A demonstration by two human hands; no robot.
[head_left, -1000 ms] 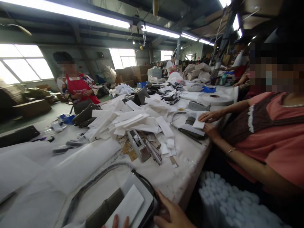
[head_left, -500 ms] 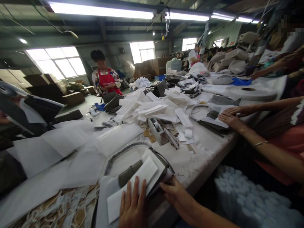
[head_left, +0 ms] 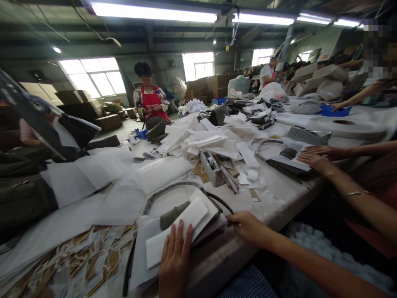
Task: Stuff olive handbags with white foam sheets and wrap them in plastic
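A dark handbag (head_left: 207,236) lies at the table's near edge, with white sheets over it and an olive rolled part (head_left: 175,215) showing. My left hand (head_left: 176,258) rests flat, fingers stretched, on a folded white padding sheet (head_left: 159,247) on top of the bag. At the bag's right side, my right hand (head_left: 248,227) pinches a thin dark strap (head_left: 219,199), which curves up and back to the wrapped handle (head_left: 161,190). The fingertips of my right hand are partly hidden.
Beyond the bag stand a tape dispenser (head_left: 212,167) and a heap of white padding pieces (head_left: 201,142). Paper tags with strings (head_left: 77,265) lie front left, below translucent sheets (head_left: 80,178). At right, a co-worker's hands (head_left: 318,160) press on another bag.
My right hand has moved right, away from the bag's edge, drawing the dark strap outward. My left hand stays on the white padding sheet. The whole view has shifted slightly.
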